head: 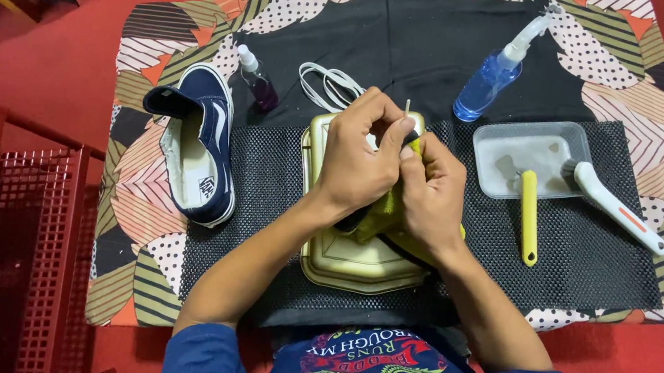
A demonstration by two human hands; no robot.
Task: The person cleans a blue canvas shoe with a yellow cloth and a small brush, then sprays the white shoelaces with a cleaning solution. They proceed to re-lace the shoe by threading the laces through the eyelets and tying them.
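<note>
My left hand (360, 160) and right hand (432, 192) fingers pinch a yellow cloth (384, 211) together above the cream tray (339, 263).

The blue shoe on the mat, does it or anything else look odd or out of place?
The blue shoe has no laces; a white lace bundle lies loose beside it. Its partner is not in view. Nothing looks spilled or damaged.

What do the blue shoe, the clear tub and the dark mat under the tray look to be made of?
The navy low-top shoe looks like matte canvas with a white rubber sole edge. The clear rectangular tub seems to be thin translucent plastic. The black mat looks like rubbery mesh, going by its dotted grid.
</note>
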